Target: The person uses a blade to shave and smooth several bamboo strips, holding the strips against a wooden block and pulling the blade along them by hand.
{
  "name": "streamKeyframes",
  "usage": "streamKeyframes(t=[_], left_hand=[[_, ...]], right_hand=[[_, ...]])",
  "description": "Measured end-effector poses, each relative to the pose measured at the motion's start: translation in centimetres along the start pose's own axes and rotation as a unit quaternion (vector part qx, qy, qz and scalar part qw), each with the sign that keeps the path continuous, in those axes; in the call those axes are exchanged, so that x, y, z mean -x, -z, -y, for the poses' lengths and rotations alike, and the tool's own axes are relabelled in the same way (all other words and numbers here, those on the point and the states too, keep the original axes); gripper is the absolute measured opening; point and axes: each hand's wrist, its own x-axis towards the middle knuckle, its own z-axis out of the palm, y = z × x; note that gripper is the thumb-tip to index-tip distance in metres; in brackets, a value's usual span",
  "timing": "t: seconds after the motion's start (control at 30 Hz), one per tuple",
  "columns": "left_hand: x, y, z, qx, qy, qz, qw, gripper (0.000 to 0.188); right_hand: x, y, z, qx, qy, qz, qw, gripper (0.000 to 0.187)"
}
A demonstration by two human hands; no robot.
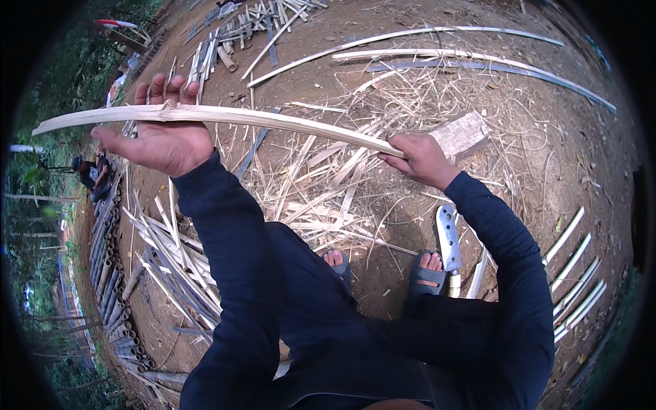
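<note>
A long pale bamboo strip (273,120) with a knot along its length crosses in front of me. My right hand (425,160) is closed around its right end. Palm up and fingers stretched out, my left hand (167,145) lies under the strip, which rests across the palm without being gripped. A squared wooden block (463,135) sits on the ground just beyond my right hand. Near my right foot lies a broad-bladed machete (448,239) with holes in its blade and a light handle.
Bamboo shavings (328,205) litter the ground between my feet and the block. Split strips (181,263) are heaped at left, beside stacked bamboo poles (113,294). Long strips (437,53) lie farther off; several more (577,290) lie at right. Another person (96,174) sits far left.
</note>
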Motion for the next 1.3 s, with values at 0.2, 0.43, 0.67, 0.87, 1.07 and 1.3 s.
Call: streamKeyframes(t=[0.2, 0.43, 0.67, 0.87, 1.07, 1.3], left_hand=[[1.2, -2.3, 0.1, 0.057, -0.034, 0.051, 0.996, 0.072], [5.1, -6.7, 1.4, 0.008, 0.024, 0.021, 0.999, 0.039], [2.1, -6.2, -6.0, 0.084, -0.036, 0.198, 0.976, 0.033], [2.9, -7.7, -5.4, 0.089, 0.018, 0.354, 0.931, 0.027], [1.7, -10.9, -2.6, 0.098, -0.047, 0.295, 0.949, 0.028], [4.6, -14.1, -3.6, 0.153, -0.028, 0.173, 0.973, 0.049]], right_hand=[[0.0, 1.1, -1.6, -0.011, -0.045, 0.047, 0.998, 0.035], [5.4, 5.2, -2.0, 0.022, -0.233, -0.025, 0.972, 0.047], [29.4, 3.6, -0.1, 0.123, -0.632, 0.020, 0.765, 0.050], [39.8, -6.1, 9.2, -0.061, -0.792, 0.132, 0.593, 0.051], [40.0, -6.9, 9.8, -0.062, -0.769, 0.072, 0.632, 0.042], [40.1, -3.6, 9.3, -0.028, -0.681, 0.002, 0.732, 0.032]])
